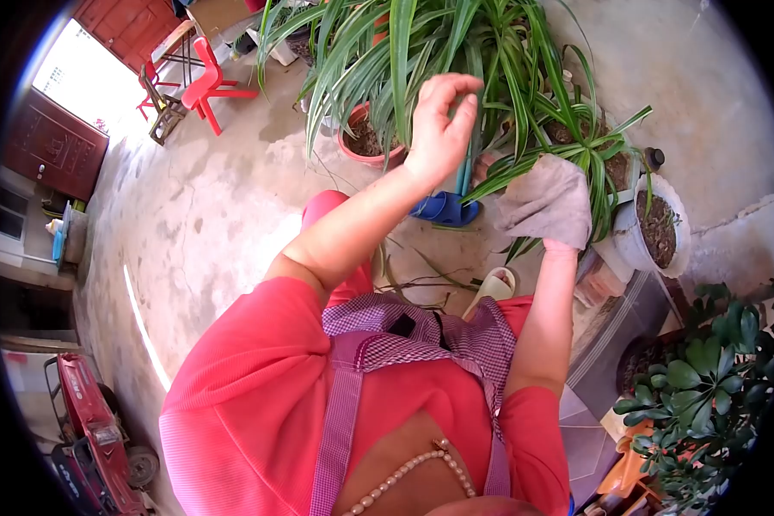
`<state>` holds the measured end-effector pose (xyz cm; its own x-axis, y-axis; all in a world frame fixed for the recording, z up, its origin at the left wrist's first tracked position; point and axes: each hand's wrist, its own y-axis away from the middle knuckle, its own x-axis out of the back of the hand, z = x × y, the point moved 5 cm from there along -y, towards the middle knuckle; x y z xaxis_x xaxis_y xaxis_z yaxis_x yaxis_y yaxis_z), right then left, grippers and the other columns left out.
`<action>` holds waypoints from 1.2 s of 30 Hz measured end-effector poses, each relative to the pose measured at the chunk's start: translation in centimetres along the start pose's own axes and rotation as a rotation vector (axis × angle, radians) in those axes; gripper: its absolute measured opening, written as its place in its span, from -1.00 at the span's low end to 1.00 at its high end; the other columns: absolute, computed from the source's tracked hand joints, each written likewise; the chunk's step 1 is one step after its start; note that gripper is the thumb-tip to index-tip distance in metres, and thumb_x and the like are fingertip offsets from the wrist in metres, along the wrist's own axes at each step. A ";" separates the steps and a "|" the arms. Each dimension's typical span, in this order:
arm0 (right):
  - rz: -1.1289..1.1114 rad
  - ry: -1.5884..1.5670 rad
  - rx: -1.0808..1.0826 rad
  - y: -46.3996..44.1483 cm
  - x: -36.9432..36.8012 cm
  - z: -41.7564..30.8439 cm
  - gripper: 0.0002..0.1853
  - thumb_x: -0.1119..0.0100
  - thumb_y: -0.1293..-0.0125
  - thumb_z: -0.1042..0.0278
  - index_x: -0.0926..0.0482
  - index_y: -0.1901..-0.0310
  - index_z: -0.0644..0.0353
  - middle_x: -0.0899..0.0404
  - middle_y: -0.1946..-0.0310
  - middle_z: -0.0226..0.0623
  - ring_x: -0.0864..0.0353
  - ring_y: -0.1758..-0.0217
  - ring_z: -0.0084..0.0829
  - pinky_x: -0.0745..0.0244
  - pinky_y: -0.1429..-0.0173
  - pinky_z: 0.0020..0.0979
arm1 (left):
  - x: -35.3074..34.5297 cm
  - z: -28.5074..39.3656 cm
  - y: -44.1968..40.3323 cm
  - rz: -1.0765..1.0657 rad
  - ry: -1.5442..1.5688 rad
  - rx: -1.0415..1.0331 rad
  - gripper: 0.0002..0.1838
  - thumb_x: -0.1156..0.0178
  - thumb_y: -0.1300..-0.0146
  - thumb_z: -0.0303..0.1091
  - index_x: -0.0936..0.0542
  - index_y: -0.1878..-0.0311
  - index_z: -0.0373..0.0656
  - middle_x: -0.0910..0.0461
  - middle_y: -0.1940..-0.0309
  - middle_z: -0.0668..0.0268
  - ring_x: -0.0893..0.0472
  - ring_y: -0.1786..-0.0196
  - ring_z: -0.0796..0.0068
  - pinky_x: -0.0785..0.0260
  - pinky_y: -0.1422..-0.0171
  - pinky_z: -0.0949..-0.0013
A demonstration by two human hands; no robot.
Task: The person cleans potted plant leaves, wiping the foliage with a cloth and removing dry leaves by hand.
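Observation:
My left hand (444,125) is raised in front of the long striped leaves of a potted plant (499,60), its fingers curled; whether a leaf lies between them is hidden. A greyish-pink cloth (546,202) drapes over my right hand (559,241), covering the fingers. The cloth is beside the green leaves of a second, lower plant (589,159). Below my left hand stands a terracotta-coloured pot (365,142) with soil in it.
A blue dustpan (445,209) lies on the floor between my hands. To the right are a white pot of soil (662,228) and a leafy shrub (705,378). Red chairs (205,84) stand at the upper left, and a red machine (95,421) at the lower left.

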<state>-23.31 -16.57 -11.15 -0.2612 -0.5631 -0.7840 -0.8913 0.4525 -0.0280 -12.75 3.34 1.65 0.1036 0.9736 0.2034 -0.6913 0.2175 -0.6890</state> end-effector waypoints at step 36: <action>-0.071 -0.087 -0.162 -5.0 -16.5 6.9 -0.81 0.21 -0.26 0.24 -0.39 0.26 0.10 -0.44 0.34 -0.40 -0.40 0.23 -0.47 -0.34 0.09 -0.45 | 5.3 -8.6 -7.4 -0.557 0.187 0.746 -0.80 -0.10 -0.08 -0.29 -0.50 0.31 -0.22 -0.56 0.50 0.35 -0.27 0.67 0.70 -0.07 0.58 0.59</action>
<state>-12.02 -4.75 -2.30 -0.1685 -0.5249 -0.8343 -0.9564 0.2920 0.0094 -0.93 7.46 1.83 0.6246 0.7523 0.2095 -0.7795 0.6169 0.1089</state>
